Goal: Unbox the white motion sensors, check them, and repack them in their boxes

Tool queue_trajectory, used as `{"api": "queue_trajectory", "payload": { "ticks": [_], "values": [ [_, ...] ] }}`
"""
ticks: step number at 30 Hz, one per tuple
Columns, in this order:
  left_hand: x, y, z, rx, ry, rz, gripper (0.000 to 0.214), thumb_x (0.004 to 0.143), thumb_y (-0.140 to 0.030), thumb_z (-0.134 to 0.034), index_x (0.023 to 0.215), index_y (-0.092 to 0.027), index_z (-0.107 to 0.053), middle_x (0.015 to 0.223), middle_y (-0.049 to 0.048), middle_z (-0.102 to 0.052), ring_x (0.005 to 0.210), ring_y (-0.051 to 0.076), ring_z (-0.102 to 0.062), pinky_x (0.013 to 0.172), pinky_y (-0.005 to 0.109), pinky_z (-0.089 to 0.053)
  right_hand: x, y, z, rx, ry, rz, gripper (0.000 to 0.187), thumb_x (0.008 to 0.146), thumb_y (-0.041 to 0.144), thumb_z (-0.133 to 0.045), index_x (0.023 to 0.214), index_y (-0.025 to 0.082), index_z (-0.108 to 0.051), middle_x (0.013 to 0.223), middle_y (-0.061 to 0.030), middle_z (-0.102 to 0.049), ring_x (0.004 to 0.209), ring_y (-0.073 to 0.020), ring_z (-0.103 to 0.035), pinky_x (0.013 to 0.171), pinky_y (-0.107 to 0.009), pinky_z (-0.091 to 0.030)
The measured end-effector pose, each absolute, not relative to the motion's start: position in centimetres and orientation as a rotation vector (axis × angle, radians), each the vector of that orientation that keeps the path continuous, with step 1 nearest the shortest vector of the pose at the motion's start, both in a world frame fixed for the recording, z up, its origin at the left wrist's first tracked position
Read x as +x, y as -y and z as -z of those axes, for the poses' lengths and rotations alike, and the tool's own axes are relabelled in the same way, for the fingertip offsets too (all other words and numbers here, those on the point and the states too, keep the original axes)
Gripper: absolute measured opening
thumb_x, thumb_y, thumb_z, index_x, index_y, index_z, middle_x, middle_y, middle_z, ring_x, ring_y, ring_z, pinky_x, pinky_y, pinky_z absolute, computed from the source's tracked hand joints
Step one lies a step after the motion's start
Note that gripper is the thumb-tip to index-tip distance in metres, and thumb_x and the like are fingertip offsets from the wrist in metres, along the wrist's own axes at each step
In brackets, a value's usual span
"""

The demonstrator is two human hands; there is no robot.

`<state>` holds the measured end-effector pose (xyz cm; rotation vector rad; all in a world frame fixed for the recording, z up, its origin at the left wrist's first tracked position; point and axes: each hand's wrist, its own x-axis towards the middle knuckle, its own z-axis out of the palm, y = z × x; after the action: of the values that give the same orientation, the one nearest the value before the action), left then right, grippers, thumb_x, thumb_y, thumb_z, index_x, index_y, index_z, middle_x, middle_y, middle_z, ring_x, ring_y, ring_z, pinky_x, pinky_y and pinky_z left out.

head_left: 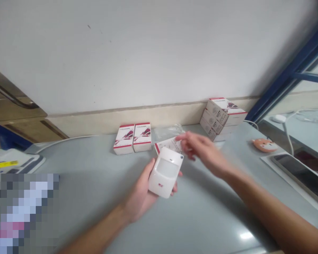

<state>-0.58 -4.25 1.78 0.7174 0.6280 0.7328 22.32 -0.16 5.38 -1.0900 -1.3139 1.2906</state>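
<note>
My left hand (140, 192) grips a white plastic sensor unit (165, 172) with a frosted front window, holding it above the grey table (95, 183). My right hand (201, 150) hovers just beyond the sensor, smeared by motion, its fingers partly extended over a small printed leaflet (167, 144) that lies on the table. A clear plastic bag (168, 131) lies behind the leaflet.
Two small red-and-white boxes (133, 138) stand side by side near the wall. A stack of similar boxes (222, 116) sits at the back right. An orange animal-shaped object (264, 144) and a tablet (299, 174) lie at the right. White cables run along the back.
</note>
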Motion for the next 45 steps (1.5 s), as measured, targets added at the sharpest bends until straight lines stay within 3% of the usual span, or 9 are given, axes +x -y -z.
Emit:
{"api": "queue_trajectory", "payload": {
  "ticks": [3, 5, 8, 12, 17, 28, 31, 35, 45],
  "values": [
    [-0.7, 3.9, -1.4, 0.795, -0.659, -0.741, 0.07, 0.107, -0.066, -0.032, 0.12, -0.011, -0.073, 0.094, 0.0143, -0.075, 0.081, 0.021, -0.065, 0.081, 0.033, -0.047, 19.6, 1.7, -3.9, -1.051, 1.399, -1.629, 0.057, 0.101, 0.071, -0.05, 0.079, 0.02, -0.065, 0.065, -0.001, -0.056, 0.061, -0.0164, -0.049, 0.061, -0.033, -0.039],
    [-0.6, 3.9, -1.5, 0.837, -0.653, -0.718, 0.07, 0.107, -0.067, -0.032, 0.123, -0.012, -0.072, 0.101, 0.0147, -0.075, 0.082, 0.02, -0.064, 0.083, 0.033, -0.046, 18.7, 2.1, -3.5, -1.076, 1.359, -1.647, 0.06, 0.104, 0.07, -0.043, 0.079, 0.02, -0.066, 0.061, -0.0006, -0.055, 0.06, -0.0166, -0.048, 0.062, -0.033, -0.037],
    [-0.4, 4.0, -2.3, 0.857, -0.639, -0.71, 0.062, 0.108, -0.064, -0.034, 0.133, -0.019, -0.068, 0.119, 0.0143, -0.074, 0.078, 0.018, -0.064, 0.083, 0.034, -0.046, 19.0, 2.1, -4.2, -1.113, 1.434, -1.497, 0.058, 0.106, 0.067, -0.041, 0.088, 0.022, -0.073, 0.06, 0.0, -0.054, 0.065, -0.0182, -0.05, 0.068, -0.033, -0.04],
    [-0.5, 3.7, -3.2, 0.903, -0.57, -0.659, 0.063, 0.107, -0.065, -0.034, 0.127, -0.017, -0.071, 0.112, 0.015, -0.074, 0.073, 0.018, -0.064, 0.079, 0.035, -0.046, 21.5, 1.5, -6.3, -1.17, 1.404, -1.194, 0.056, 0.102, 0.07, -0.049, 0.098, 0.025, -0.081, 0.075, -0.0029, -0.06, 0.069, -0.0181, -0.051, 0.065, -0.033, -0.044],
    [-1.8, 3.0, -3.2, 0.896, -0.467, -0.403, 0.063, 0.108, -0.063, -0.036, 0.137, -0.016, -0.067, 0.116, 0.0183, -0.073, 0.076, 0.02, -0.066, 0.079, 0.037, -0.048, 26.8, -0.4, -8.3, -1.022, 1.031, -0.803, 0.043, 0.097, 0.064, -0.063, 0.101, 0.026, -0.083, 0.08, -0.0027, -0.051, 0.061, -0.0135, -0.039, 0.05, -0.031, -0.031],
    [-4.3, 0.4, -2.5, 0.895, -0.538, -0.264, 0.057, 0.108, -0.059, -0.037, 0.141, -0.019, -0.062, 0.122, 0.0188, -0.075, 0.08, 0.022, -0.069, 0.081, 0.036, -0.049, 31.7, -1.8, -9.7, -0.928, 0.833, -0.757, 0.03, 0.095, 0.053, -0.07, 0.092, 0.026, -0.081, 0.078, -0.004, -0.046, 0.059, -0.0156, -0.022, 0.054, -0.035, -0.015],
    [-4.1, 0.4, -2.0, 0.852, -0.548, -0.336, 0.054, 0.109, -0.055, -0.038, 0.14, -0.017, -0.062, 0.119, 0.0197, -0.076, 0.076, 0.022, -0.07, 0.077, 0.035, -0.048, 31.5, -2.1, -9.0, -0.888, 0.874, -0.811, 0.031, 0.097, 0.058, -0.067, 0.101, 0.03, -0.079, 0.08, -0.0028, -0.051, 0.059, -0.0148, -0.025, 0.052, -0.033, -0.021],
    [-3.6, 1.1, -2.0, 0.823, -0.571, -0.494, 0.049, 0.108, -0.045, -0.04, 0.134, -0.012, -0.065, 0.118, 0.0225, -0.077, 0.074, 0.023, -0.071, 0.075, 0.036, -0.048, 30.1, -2.3, -8.0, -0.838, 0.955, -0.796, 0.027, 0.091, 0.047, -0.077, 0.116, 0.035, -0.074, 0.094, 0.0001, -0.062, 0.064, -0.0128, -0.043, 0.056, -0.031, -0.038],
    [-3.1, 1.7, -1.8, 0.836, -0.524, -0.494, 0.043, 0.098, -0.034, -0.039, 0.129, -0.015, -0.061, 0.11, 0.0212, -0.078, 0.078, 0.034, -0.078, 0.072, 0.041, -0.052, 25.7, -2.1, -5.2, -0.999, 1.018, -0.974, 0.044, 0.085, 0.044, -0.083, 0.125, 0.03, -0.069, 0.099, -0.001, -0.07, 0.094, -0.0188, -0.067, 0.08, -0.033, -0.057]
  ]
}}
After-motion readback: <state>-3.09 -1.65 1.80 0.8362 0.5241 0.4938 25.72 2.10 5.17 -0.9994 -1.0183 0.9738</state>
